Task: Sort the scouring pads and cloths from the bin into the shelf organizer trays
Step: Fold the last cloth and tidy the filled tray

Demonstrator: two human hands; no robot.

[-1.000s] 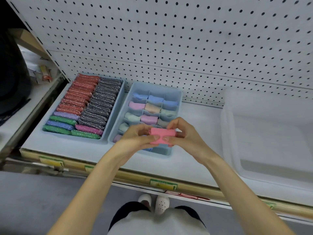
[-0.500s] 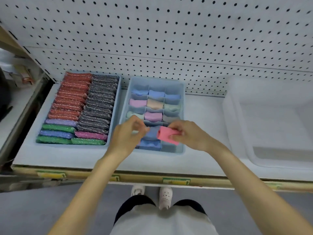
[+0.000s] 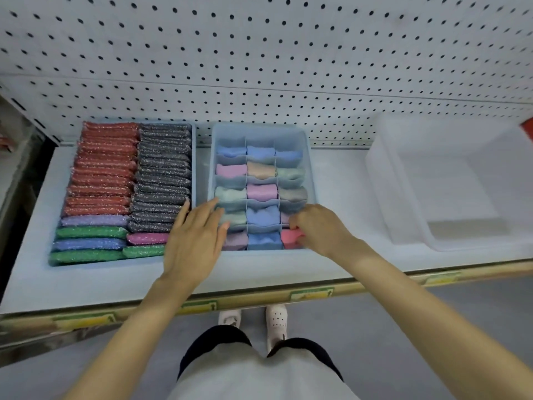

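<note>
Left of the divided tray (image 3: 261,130) on the white shelf (image 3: 340,180) under the pegboard (image 3: 259,53) I see the scouring-pad tray (image 3: 195,157), then the left hand (image 3: 193,241) spread flat at the divided tray's left wall, the right hand (image 3: 320,229) pinching the pink cloth (image 3: 290,237) in its front-right compartment, and the clear bin (image 3: 409,215) to its right.

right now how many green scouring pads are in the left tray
3. One green pad and another at the left column's near end, a blue pad between; a third nearest in the right column. Covered corner may hide more.
</note>
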